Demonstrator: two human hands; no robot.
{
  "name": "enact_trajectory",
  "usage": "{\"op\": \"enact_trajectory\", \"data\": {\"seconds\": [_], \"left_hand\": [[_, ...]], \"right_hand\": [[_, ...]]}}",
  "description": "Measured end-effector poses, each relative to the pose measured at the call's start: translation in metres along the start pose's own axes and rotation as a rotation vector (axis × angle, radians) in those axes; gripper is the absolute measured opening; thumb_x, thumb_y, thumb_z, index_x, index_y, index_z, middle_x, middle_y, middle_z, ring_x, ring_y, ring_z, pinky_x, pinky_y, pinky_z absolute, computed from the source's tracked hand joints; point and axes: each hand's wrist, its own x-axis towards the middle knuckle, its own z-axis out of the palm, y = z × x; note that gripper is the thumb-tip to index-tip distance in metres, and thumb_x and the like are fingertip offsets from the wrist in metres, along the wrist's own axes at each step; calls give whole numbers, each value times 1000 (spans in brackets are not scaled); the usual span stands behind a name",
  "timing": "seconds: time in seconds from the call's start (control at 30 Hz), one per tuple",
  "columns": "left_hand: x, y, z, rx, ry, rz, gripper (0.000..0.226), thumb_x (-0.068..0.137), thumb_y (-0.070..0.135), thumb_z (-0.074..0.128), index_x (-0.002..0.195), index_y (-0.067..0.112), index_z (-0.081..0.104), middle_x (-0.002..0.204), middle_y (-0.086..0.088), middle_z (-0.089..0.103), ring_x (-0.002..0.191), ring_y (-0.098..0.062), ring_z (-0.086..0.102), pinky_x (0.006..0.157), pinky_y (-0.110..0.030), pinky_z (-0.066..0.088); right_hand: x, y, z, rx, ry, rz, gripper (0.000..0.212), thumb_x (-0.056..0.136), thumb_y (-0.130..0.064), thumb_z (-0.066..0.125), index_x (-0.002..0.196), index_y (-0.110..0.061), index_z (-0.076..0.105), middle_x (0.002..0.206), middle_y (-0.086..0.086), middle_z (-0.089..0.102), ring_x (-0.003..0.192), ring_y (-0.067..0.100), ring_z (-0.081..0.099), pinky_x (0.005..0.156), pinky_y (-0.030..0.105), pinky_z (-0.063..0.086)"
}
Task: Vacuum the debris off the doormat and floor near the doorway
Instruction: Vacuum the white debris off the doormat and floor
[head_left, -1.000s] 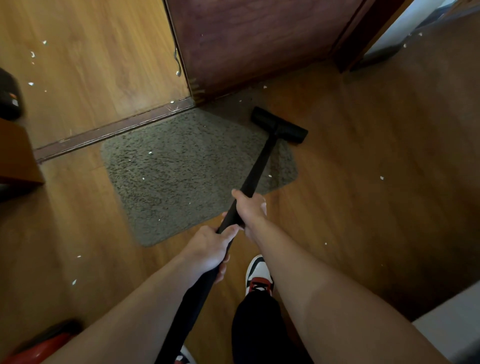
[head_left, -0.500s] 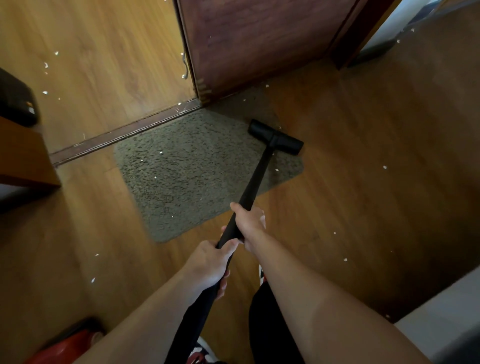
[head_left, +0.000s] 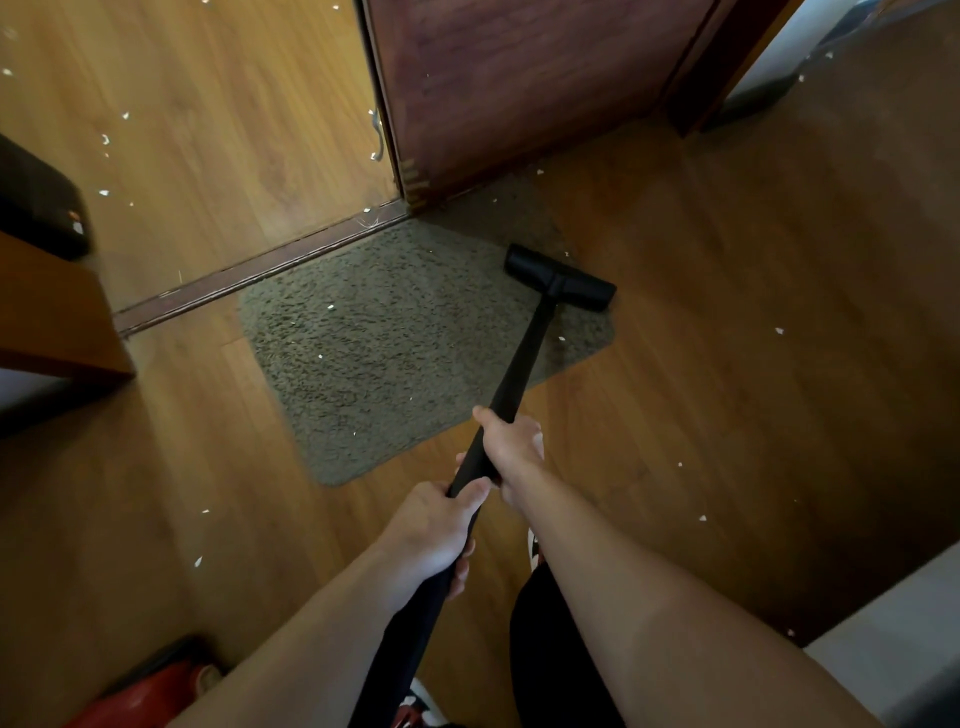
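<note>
A grey-brown doormat (head_left: 384, 343) lies on the wooden floor in front of the door threshold (head_left: 249, 273), dotted with small white scraps. The black vacuum wand (head_left: 519, 364) runs from my hands up to its black floor head (head_left: 560, 284), which rests on the mat's far right edge. My right hand (head_left: 511, 449) grips the wand higher up; my left hand (head_left: 434, 535) grips it just below. More white scraps lie on the floor beyond the threshold (head_left: 106, 140) and to the right of the mat (head_left: 779, 331).
A dark reddish-brown door (head_left: 519, 88) stands open behind the mat. A wooden furniture edge (head_left: 47, 312) and a black object (head_left: 36, 208) sit at the left. The red vacuum body (head_left: 150, 691) is at bottom left, a pale surface (head_left: 893, 649) at bottom right.
The floor head has been drawn back toward me along the mat's right edge. My view has shifted, so the mat sits further right in frame. Both hands keep their grip.
</note>
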Motion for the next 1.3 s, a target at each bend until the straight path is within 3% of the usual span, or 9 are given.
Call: {"op": "enact_trajectory", "data": {"seconds": [0.13, 0.33, 0.47, 0.6, 0.77, 1.0, 1.17, 1.3], "left_hand": [[16, 18, 7, 4, 1, 12, 34, 100, 44, 52, 99, 10, 58, 62, -8, 52, 40, -20, 46, 43, -25, 42], [30, 41, 13, 4, -1, 19, 37, 100, 43, 52, 109, 7, 58, 60, -8, 52, 38, -18, 47, 40, -24, 41], [34, 57, 14, 5, 27, 39, 43, 100, 41, 53, 107, -1, 59, 59, -9, 51, 37, -20, 45, 40, -24, 39], [31, 63, 10, -20, 37, 41, 38, 100, 40, 54, 93, 3, 57, 60, -10, 50, 39, -21, 45, 41, -25, 39], [26, 53, 13, -12, 25, 9, 43, 100, 41, 54, 111, 0, 60, 59, -9, 50, 36, -20, 45, 38, -24, 39], [37, 52, 31, 46, -25, 31, 46, 100, 41, 54, 114, -3, 59, 59, -10, 50, 35, -20, 45, 38, -25, 40], [44, 62, 25, 27, -8, 43, 43, 100, 41, 55, 109, 0, 61, 56, -9, 50, 34, -20, 45, 40, -25, 40], [40, 64, 16, -1, 36, 42, 41, 100, 39, 55, 94, -1, 59, 59, -11, 50, 37, -21, 45, 42, -26, 39]], "right_hand": [[18, -16, -7, -10, 19, -14, 33, 99, -33, 67, 118, -9, 54, 94, 14, 74, 54, 20, 74, 53, 32, 61], [37, -36, -14, -39, 21, -26, 35, 99, -35, 66, 120, -9, 55, 95, 14, 75, 62, 24, 76, 59, 38, 65], [43, -53, -13, -9, 0, -34, 31, 99, -32, 66, 117, -10, 52, 94, 15, 73, 54, 23, 74, 62, 41, 65], [41, -61, -9, -12, -21, -40, 31, 99, -31, 66, 117, -9, 54, 98, 16, 72, 50, 21, 72, 49, 31, 60], [35, -49, -12, -18, -6, -27, 31, 99, -32, 66, 116, -11, 53, 101, 16, 72, 54, 22, 73, 46, 27, 55], [42, -42, -36, 17, 17, 2, 29, 99, -31, 66, 116, -10, 55, 89, 13, 73, 55, 23, 74, 54, 34, 61], [48, -55, -28, -4, 24, -16, 32, 100, -30, 66, 119, -7, 55, 90, 13, 72, 50, 21, 72, 44, 27, 54], [46, -62, -16, -7, -14, -27, 33, 99, -29, 66, 120, -7, 53, 93, 15, 71, 52, 22, 72, 48, 30, 57]]}}
